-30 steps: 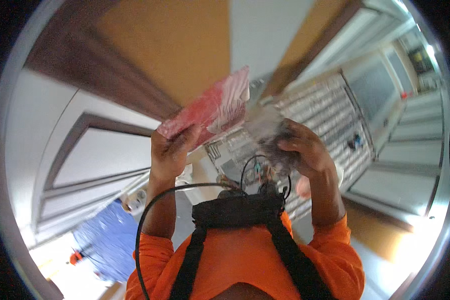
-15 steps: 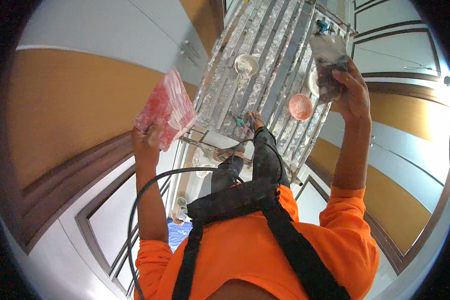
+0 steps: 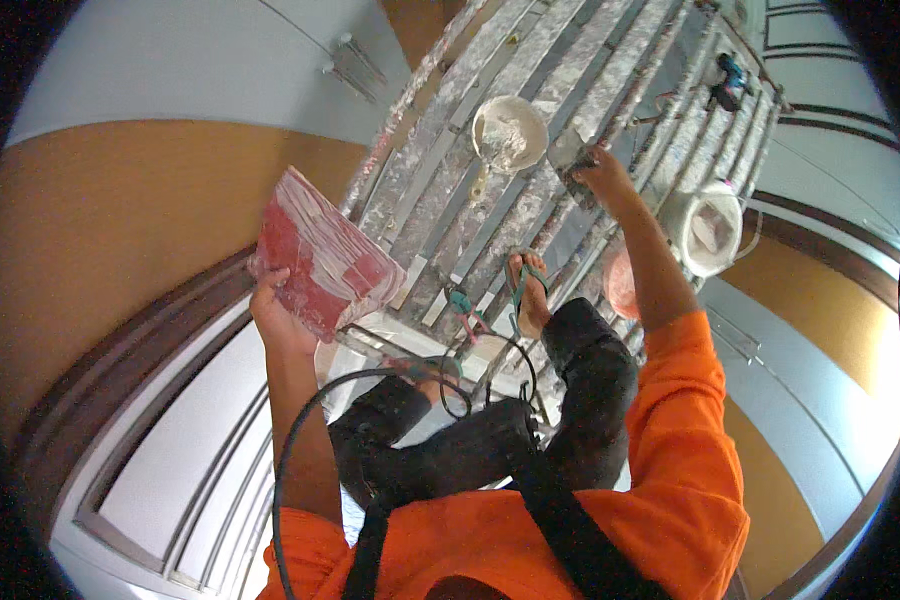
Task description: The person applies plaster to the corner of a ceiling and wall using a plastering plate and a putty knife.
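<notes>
On the left, my left hand grips the lower edge of a red flat board, its thumb lying on the face. White putty is smeared in streaks over the board's upper part. My right hand is closed around a broad, greyish putty scraper, partly hidden by the fingers. The scraper is just right of a round, pale pan with a handle, which has white putty in it. I cannot tell whether scraper and pan touch.
Below is a slatted platform crusted with white putty, with gaps between slats. My sandalled foot stands there. A white bucket, a pinkish bowl and a teal-and-black tool lie right. A black cable loops past my left arm.
My right hand has come down and leftward with the scraper, closer to the pan. My knees are more bent and the platform looks nearer. The board stays in my left hand.
</notes>
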Tool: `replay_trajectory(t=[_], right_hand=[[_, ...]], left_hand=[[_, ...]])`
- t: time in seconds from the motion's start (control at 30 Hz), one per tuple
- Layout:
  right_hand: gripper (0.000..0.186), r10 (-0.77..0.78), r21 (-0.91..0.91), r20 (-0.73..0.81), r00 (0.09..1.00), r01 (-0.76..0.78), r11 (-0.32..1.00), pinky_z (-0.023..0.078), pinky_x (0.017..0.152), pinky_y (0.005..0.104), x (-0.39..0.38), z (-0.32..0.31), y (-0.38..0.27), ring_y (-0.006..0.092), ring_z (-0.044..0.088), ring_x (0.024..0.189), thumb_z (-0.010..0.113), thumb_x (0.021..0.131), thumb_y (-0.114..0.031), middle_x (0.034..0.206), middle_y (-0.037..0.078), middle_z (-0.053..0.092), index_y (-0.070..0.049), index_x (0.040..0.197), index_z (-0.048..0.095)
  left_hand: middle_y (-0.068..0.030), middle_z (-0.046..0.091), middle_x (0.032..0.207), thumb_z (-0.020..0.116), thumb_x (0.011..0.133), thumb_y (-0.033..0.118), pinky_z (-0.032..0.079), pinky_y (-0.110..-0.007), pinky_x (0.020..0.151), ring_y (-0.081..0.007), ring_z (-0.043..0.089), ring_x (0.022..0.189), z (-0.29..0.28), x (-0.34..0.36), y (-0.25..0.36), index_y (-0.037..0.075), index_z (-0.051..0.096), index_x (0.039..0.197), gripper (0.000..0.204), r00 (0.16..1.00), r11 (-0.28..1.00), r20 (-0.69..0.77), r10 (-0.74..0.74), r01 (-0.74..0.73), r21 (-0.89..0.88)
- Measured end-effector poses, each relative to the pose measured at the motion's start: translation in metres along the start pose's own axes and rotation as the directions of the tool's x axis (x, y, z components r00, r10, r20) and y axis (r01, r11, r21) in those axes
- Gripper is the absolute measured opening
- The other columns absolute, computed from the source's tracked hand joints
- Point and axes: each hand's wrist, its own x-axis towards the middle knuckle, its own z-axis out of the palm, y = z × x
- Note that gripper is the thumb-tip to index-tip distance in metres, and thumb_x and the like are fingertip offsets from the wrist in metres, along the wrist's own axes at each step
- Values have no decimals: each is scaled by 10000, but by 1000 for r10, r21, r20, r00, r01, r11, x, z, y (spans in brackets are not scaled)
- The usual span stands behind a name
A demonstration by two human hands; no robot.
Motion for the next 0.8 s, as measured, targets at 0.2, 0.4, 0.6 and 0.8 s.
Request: replay_trajectory(t=[0.2, 0.4, 0.6, 0.8], right_hand=[[371, -177, -443, 216, 960, 258, 859, 485, 678, 377, 171, 17, 98, 257, 604, 740, 622, 662, -123, 873, 137, 630, 12, 1000, 550], [346, -203, -311, 67, 977, 214, 926, 482, 717, 341, 173, 24, 98, 233, 605, 752, 638, 675, -152, 836, 111, 628, 0, 976, 560], [441, -48, 59, 86, 995, 43, 997, 448, 690, 275, 123, 26, 89, 156, 554, 746, 628, 706, -91, 864, 83, 596, 16, 1110, 491], [454, -238, -225, 166, 957, 272, 936, 453, 737, 284, 154, 14, 111, 152, 563, 800, 610, 696, -75, 911, 92, 610, 12, 1128, 502]], left_hand=[[-57, 566, 966, 493, 635, 165, 470, -359, 717, -207, 509, 723, -37, 181, -178, 69, 526, 1088, 463, 949, 974, 247, -195, 217, -66], [-96, 569, 990, 455, 619, 170, 444, -410, 827, -265, 547, 870, 12, 237, -275, 60, 503, 1116, 511, 835, 870, 249, -491, 452, 200], [-72, 575, 988, 459, 630, 149, 444, -404, 838, -253, 551, 884, 31, 235, -292, 68, 527, 1066, 449, 850, 897, 313, -424, 441, 17], [-76, 573, 960, 457, 640, 122, 444, -430, 842, -268, 547, 910, 91, 250, -238, 81, 528, 1035, 402, 959, 975, 284, -8, 70, -210]])
